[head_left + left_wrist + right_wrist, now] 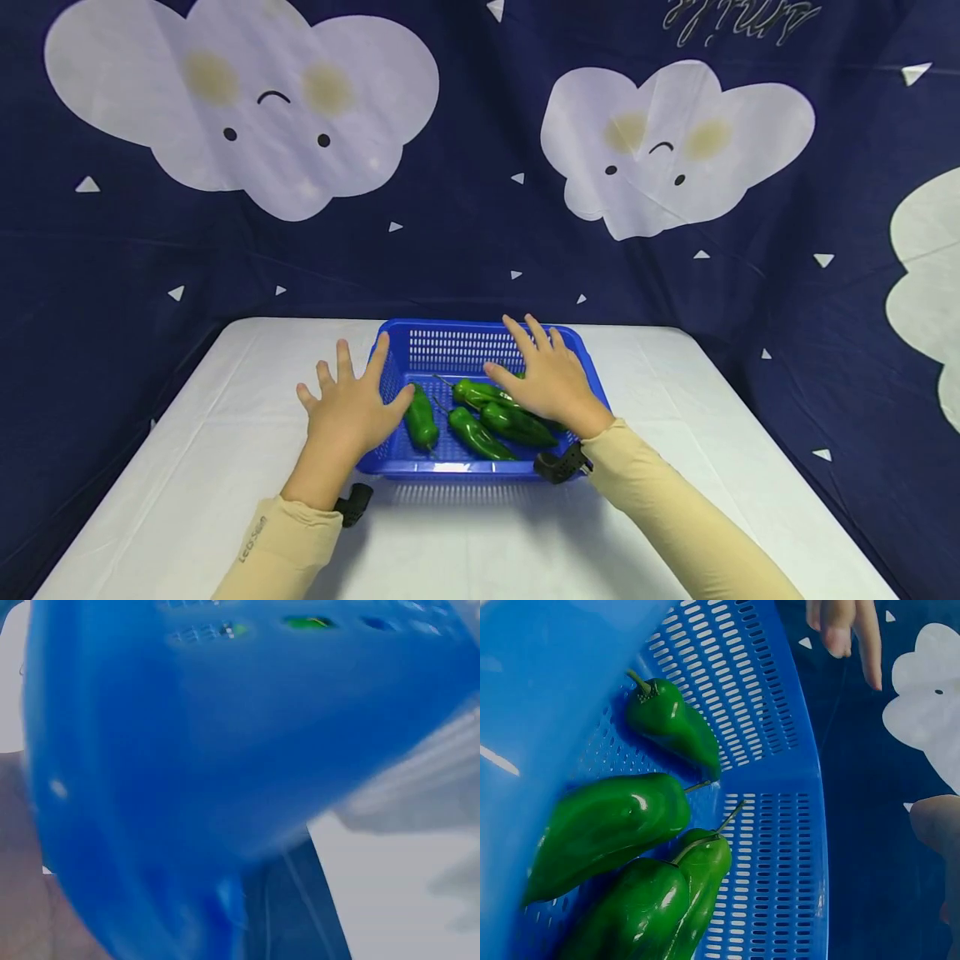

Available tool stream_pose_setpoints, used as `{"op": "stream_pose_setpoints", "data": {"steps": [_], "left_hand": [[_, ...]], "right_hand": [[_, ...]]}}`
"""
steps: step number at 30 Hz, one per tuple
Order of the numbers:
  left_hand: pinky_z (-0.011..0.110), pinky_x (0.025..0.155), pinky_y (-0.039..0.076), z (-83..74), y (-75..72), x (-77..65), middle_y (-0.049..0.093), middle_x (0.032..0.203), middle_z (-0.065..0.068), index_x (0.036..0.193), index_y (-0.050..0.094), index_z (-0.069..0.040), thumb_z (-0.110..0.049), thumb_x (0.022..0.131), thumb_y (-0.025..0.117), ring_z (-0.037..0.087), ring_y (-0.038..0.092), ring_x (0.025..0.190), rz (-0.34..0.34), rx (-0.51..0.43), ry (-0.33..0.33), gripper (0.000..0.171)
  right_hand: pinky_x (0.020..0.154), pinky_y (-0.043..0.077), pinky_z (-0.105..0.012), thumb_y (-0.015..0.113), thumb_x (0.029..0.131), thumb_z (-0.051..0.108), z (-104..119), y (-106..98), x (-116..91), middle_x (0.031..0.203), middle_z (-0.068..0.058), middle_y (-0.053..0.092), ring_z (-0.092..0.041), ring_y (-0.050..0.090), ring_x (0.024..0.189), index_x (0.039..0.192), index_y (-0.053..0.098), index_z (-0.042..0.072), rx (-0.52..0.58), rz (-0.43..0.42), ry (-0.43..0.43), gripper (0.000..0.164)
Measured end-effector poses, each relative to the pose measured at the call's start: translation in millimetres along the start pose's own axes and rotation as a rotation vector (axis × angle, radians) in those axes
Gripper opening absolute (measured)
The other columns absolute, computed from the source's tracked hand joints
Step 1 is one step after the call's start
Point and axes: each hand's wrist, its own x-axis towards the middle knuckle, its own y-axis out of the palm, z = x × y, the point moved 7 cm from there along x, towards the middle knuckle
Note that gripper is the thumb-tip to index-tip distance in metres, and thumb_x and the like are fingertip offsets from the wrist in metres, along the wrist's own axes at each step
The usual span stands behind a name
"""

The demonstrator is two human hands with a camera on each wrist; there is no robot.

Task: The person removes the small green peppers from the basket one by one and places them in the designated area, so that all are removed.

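Observation:
Several glossy green peppers [472, 433] lie inside a blue slotted plastic basket [461, 468] in the head view. My left hand [352, 412], fingers spread, is at the basket's left side, thumb overlapping the leftmost pepper [422, 418]. Over the right part of the basket, my right hand [551, 379] has its fingers stretched apart and partly hides the peppers there. Neither hand grips anything. The right wrist view shows thin stems on the peppers [615, 825] and the basket's slotted wall [769, 862]. In the left wrist view, the blurred basket wall [187, 750] fills most of the picture.
The basket stands near the far edge of a table with a white cover [180, 467]. Behind it hangs a dark blue cloth [465, 167] printed with clouds and small triangles. Black wrist straps [558, 464] show at both wrists.

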Motion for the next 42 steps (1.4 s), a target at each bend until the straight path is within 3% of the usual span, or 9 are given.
{"op": "stream_pose_setpoints", "data": {"steps": [6, 12, 18, 22, 26, 37, 42], "left_hand": [[0.083, 0.107, 0.007, 18.8, 7.0, -6.3, 0.000, 0.159, 0.038, 0.161, 0.003, -0.026, -0.054, 0.096, 0.047, 0.069, 0.009, 0.140, 0.022, -0.067, -0.027, 0.083], [0.081, 0.109, 0.011, 34.5, 24.0, -11.6, 0.012, 0.157, 0.040, 0.161, 0.001, -0.022, -0.055, 0.097, 0.045, 0.068, 0.016, 0.139, 0.076, -0.144, -0.040, 0.085], [0.078, 0.109, 0.022, 43.6, 38.5, -16.1, 0.019, 0.161, 0.028, 0.161, -0.004, -0.023, -0.059, 0.099, 0.041, 0.056, 0.022, 0.144, 0.122, -0.302, -0.004, 0.085], [0.074, 0.103, 0.036, 47.4, 42.1, -18.8, 0.026, 0.161, 0.023, 0.160, -0.007, -0.030, -0.065, 0.098, 0.038, 0.053, 0.036, 0.139, 0.116, -0.382, 0.009, 0.084], [0.072, 0.097, 0.042, 49.7, 43.7, -22.9, 0.035, 0.156, 0.025, 0.159, -0.007, -0.035, -0.068, 0.097, 0.036, 0.055, 0.045, 0.131, 0.099, -0.403, 0.007, 0.083], [0.071, 0.099, 0.042, 51.2, 49.5, -30.9, 0.039, 0.154, 0.024, 0.159, -0.004, -0.039, -0.064, 0.098, 0.039, 0.053, 0.047, 0.131, 0.058, -0.487, 0.023, 0.078], [0.071, 0.102, 0.040, 51.7, 52.2, -33.3, 0.036, 0.156, 0.023, 0.160, -0.002, -0.035, -0.060, 0.100, 0.042, 0.051, 0.047, 0.132, 0.005, -0.531, 0.047, 0.078]], "right_hand": [[0.110, 0.030, -0.070, 0.043, 0.091, 0.073, -2, 0, 2, 0.167, -0.008, 0.017, -0.050, 0.021, 0.148, 0.158, 0.012, 0.041, 0.014, 0.009, 0.014, 0.081], [0.109, 0.033, -0.070, 0.040, 0.090, 0.076, -4, 2, 3, 0.167, -0.006, 0.016, -0.047, 0.022, 0.149, 0.158, 0.011, 0.041, 0.024, 0.014, 0.023, 0.082], [0.108, 0.036, -0.069, 0.043, 0.091, 0.074, -4, 1, 4, 0.166, -0.008, 0.019, -0.046, 0.027, 0.147, 0.159, 0.014, 0.037, 0.035, -0.003, 0.014, 0.083], [0.108, 0.036, -0.068, 0.045, 0.091, 0.073, -5, 1, 5, 0.166, -0.007, 0.019, -0.045, 0.027, 0.147, 0.159, 0.013, 0.037, 0.034, -0.007, 0.014, 0.084], [0.109, 0.034, -0.068, 0.046, 0.091, 0.072, -5, -1, 5, 0.167, -0.007, 0.018, -0.044, 0.026, 0.148, 0.159, 0.011, 0.038, 0.035, -0.006, 0.018, 0.084], [0.109, 0.034, -0.068, 0.044, 0.090, 0.074, -5, -1, 6, 0.166, -0.007, 0.019, -0.043, 0.026, 0.148, 0.159, 0.012, 0.037, 0.026, -0.013, 0.015, 0.084], [0.112, 0.032, -0.067, 0.044, 0.090, 0.074, -8, 1, 7, 0.167, -0.007, 0.018, -0.042, 0.025, 0.149, 0.159, 0.011, 0.037, 0.048, -0.005, 0.025, 0.085]]}}
